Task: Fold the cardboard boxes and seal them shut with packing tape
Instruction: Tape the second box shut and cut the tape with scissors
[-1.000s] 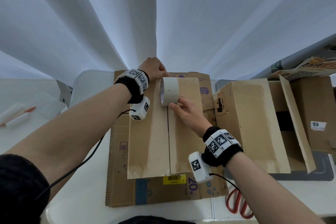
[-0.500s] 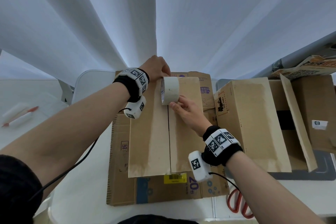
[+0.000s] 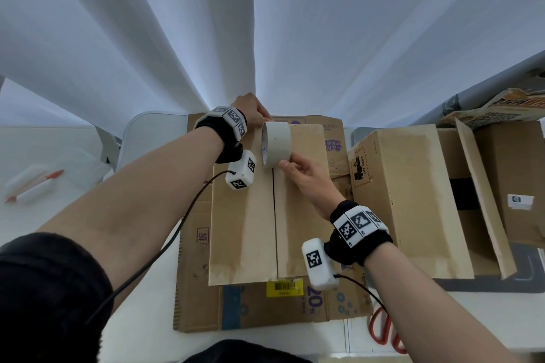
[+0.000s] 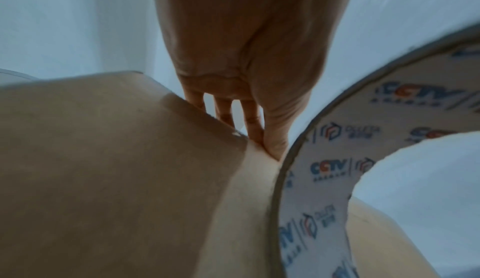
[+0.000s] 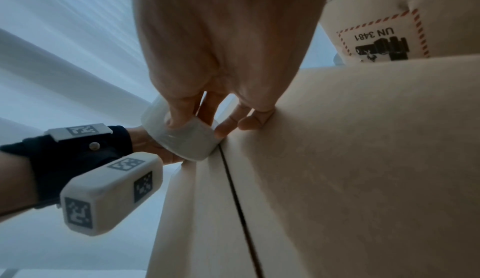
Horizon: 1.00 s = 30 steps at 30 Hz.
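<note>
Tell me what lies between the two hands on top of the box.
In the head view, the tape roll stands on edge over the box's centre seam, between the left hand at the far edge and the right hand gripping it.

White table w/ flattened cardboard, red scissors, maybe pens.

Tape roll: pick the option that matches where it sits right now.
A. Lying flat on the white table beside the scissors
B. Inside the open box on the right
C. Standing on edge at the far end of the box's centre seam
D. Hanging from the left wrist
C: the tape roll stands on edge at the far end of the seam between the box flaps, with the right hand gripping it.
</note>
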{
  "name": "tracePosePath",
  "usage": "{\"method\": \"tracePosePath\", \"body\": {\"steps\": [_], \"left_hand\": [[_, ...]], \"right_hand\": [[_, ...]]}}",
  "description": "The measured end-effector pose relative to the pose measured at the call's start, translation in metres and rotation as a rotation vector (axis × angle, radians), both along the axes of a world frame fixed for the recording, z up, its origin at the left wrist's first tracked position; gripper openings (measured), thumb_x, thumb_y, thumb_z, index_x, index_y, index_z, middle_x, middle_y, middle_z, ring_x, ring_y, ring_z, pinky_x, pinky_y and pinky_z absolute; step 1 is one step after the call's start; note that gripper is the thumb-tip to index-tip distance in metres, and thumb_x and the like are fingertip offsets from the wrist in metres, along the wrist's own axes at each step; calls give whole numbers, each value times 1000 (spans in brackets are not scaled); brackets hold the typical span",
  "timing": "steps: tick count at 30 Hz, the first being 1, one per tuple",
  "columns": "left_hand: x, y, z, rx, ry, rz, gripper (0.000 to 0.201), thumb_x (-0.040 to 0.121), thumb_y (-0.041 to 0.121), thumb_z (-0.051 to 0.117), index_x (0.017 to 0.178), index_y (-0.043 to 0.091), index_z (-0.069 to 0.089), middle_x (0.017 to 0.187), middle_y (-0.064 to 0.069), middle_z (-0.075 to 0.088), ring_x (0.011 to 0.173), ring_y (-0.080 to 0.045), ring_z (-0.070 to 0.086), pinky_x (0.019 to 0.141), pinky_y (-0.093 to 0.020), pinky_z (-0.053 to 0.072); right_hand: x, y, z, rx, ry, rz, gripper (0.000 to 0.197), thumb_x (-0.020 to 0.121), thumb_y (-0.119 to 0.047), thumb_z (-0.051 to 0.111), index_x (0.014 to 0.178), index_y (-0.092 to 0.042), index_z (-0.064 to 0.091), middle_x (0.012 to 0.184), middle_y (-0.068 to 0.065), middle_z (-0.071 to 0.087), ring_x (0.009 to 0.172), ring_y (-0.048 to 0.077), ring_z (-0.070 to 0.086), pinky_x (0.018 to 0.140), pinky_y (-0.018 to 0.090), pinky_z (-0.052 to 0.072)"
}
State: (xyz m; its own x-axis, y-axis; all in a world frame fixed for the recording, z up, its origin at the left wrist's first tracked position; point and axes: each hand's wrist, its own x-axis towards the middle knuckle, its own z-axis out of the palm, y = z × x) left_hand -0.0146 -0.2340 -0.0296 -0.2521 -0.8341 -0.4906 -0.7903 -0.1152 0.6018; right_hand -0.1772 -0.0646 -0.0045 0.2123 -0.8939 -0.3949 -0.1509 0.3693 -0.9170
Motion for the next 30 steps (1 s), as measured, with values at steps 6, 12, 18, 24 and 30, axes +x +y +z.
{"method": "tracePosePath", "body": {"steps": [6,12,18,24,30], "left_hand": [[-1,3,1,-2,-21,6,26,80,32,81,103,19,79,98,2,72,99,-15,63,77,-23,43],[0,11,-2,-20,15,66,26,80,33,81,102,19,79,104,-2,74,104,-17,64,80,-23,45],[5,26,-5,-36,62,116,26,84,40,76,104,24,78,107,1,74,106,-16,63,88,-25,47],[9,42,1,-69,61,83,34,82,43,76,112,26,75,115,4,72,112,-13,61,100,-30,47],[8,46,7,-97,-143,-121,49,87,38,70,134,29,60,141,2,55,132,-23,48,113,-45,31]], "right_hand": [[-1,16,-1,-21,-21,-43,53,91,-46,64,112,3,65,114,29,63,112,44,57,106,57,42],[-7,32,-3,11,-47,-78,38,92,-43,65,112,-13,73,113,9,73,114,29,64,107,46,46],[-4,40,-2,34,-56,-75,31,87,-39,67,107,-16,75,109,7,75,102,12,68,96,26,49],[-1,41,-5,19,-85,-84,21,89,-15,72,110,-16,73,110,3,75,102,9,70,89,20,52],[2,40,-5,5,-115,-130,23,91,-9,68,114,-10,70,111,6,73,98,3,68,87,16,50]]}}
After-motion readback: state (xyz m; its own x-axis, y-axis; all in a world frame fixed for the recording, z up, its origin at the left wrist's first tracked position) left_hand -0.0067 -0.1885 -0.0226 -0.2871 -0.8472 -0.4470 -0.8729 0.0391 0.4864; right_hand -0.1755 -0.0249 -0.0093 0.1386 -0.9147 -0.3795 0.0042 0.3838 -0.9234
